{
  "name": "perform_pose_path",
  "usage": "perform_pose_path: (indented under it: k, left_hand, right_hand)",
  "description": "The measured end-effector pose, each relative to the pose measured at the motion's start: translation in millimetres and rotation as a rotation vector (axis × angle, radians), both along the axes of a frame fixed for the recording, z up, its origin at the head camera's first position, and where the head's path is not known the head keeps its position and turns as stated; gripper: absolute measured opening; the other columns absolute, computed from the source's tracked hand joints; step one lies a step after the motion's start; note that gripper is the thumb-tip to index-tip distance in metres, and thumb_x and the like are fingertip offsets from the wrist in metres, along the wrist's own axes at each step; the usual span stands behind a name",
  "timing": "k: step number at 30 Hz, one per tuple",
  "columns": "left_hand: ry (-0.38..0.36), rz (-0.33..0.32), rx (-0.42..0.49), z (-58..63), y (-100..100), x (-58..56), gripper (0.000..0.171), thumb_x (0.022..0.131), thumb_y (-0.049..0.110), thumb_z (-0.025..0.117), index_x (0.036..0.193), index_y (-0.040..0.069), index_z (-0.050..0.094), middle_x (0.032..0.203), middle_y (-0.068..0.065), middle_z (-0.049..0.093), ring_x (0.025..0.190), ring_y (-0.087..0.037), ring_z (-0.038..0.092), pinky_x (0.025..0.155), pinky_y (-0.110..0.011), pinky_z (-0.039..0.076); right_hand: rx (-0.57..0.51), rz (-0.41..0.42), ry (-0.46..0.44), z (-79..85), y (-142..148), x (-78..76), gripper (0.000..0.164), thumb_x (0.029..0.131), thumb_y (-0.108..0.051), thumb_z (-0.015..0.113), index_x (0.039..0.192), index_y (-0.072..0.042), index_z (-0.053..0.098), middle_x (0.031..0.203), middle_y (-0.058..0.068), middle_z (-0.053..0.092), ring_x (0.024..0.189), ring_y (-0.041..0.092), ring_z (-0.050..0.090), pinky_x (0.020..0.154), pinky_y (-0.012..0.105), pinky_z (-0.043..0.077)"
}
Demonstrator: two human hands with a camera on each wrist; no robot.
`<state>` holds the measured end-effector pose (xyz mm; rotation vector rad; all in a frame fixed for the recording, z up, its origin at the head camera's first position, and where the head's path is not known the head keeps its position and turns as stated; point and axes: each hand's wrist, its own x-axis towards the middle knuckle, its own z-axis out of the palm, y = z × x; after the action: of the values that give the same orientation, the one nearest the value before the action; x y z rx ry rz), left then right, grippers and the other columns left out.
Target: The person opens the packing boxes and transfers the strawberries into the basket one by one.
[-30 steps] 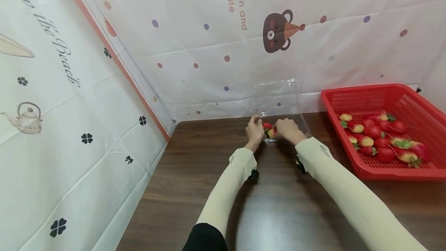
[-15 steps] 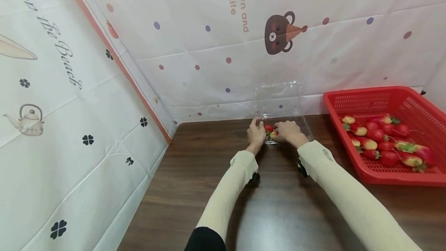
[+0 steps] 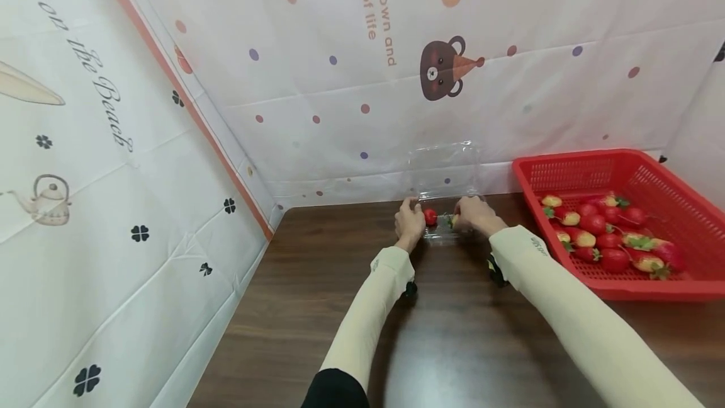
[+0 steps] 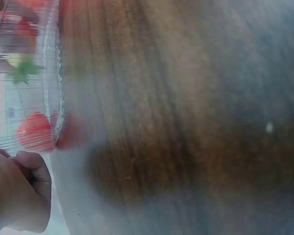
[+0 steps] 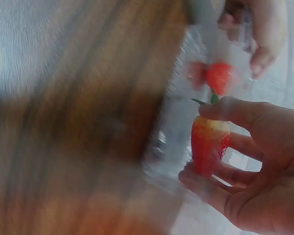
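Note:
A clear plastic clamshell box (image 3: 442, 239) stands at the back of the table, its transparent lid (image 3: 444, 172) raised against the wall sheet. Inside at the left sits a red strawberry (image 3: 430, 217). My left hand (image 3: 410, 222) is at the box's left side; in the right wrist view the fingers of that left hand (image 5: 267, 29) pinch its edge. My right hand (image 3: 476, 214) is over the right part of the box. Seen from the right wrist, thumb and fingers hold a strawberry (image 5: 206, 142) with a pale yellow top and green leaves, low in the box.
To the right stands a red plastic basket (image 3: 702, 269) holding several strawberries (image 3: 614, 261). White printed sheets cover the wall behind (image 3: 317, 80) and the left side (image 3: 113, 282). The brown wooden table (image 3: 306, 282) stretches in front of the box.
My right hand has shifted right with the yellow-topped strawberry, leaving a gap to the red one on the left. My left hand stays at the box's side. The head view has tilted slightly.

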<state>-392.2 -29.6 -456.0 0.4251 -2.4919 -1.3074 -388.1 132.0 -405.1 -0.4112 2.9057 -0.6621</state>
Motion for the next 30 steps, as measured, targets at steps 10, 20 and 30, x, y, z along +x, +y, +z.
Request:
perform_pose_path:
  k: [10, 20, 30]
  left_hand:
    - [0.006, -0.007, -0.027, 3.6, -0.2, -7.0, 0.026, 0.103, 0.028, 0.058, 0.126, 0.026, 0.069, 0.122, -0.009, 0.075, 0.107, -0.035, 0.071, 0.088, -0.052, 0.053]
    - [-0.010, -0.001, -0.069, 17.0, -5.4, -20.0, 0.028, 0.103, 0.028, 0.057, 0.129, 0.028, 0.068, 0.125, -0.009, 0.074, 0.108, -0.035, 0.071, 0.089, -0.052, 0.053]
    - [-0.024, -0.026, -0.079, 13.3, -3.0, -17.8, 0.027, 0.103, 0.029, 0.056, 0.128, 0.029, 0.067, 0.107, -0.006, 0.076, 0.105, -0.032, 0.071, 0.088, -0.049, 0.054]
  right_hand:
    - [-0.052, 0.062, 0.169, 92.2, 8.9, 5.9, 0.043, 0.080, -0.010, 0.068, 0.120, 0.007, 0.068, 0.112, 0.027, 0.070, 0.096, 0.038, 0.064, 0.083, 0.050, 0.054]
    - [0.032, 0.019, 0.200, 140.1, 74.9, 3.9, 0.050, 0.090, -0.010, 0.068, 0.134, 0.011, 0.055, 0.123, 0.037, 0.060, 0.097, 0.041, 0.059, 0.084, 0.052, 0.052]
    - [0.042, -0.123, 0.163, 136.8, 187.1, 7.9, 0.043, 0.091, -0.015, 0.066, 0.114, 0.019, 0.056, 0.105, 0.039, 0.057, 0.088, 0.044, 0.053, 0.075, 0.054, 0.048]
